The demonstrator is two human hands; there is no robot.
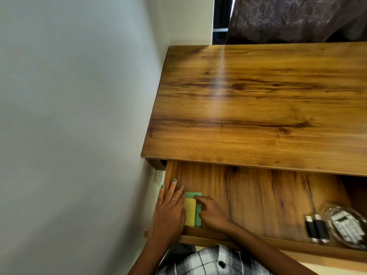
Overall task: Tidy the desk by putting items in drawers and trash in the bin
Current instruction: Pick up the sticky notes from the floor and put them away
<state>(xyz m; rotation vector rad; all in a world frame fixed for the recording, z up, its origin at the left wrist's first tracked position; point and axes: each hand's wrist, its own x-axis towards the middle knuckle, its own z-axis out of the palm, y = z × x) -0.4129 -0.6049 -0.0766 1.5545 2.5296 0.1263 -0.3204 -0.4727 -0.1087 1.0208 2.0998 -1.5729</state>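
Observation:
The wooden desk's drawer (258, 195) is pulled out below the desk top (258, 106). In its left front corner lie a yellow sticky-note pad (190, 212) and a green one (195, 195), partly overlapping. My left hand (168, 211) lies flat with fingers spread on the pads' left edge and the drawer's left wall. My right hand (210, 211) rests on the green pad with fingers curled, its fingertips touching the pads. Neither hand lifts anything.
At the drawer's right end lie two black USB sticks (316, 229) and a clear bag with a coiled cable (345, 227). A white wall (79, 116) runs along the left with a socket (158, 176) under the desk. A dark curtain (297, 18) hangs behind.

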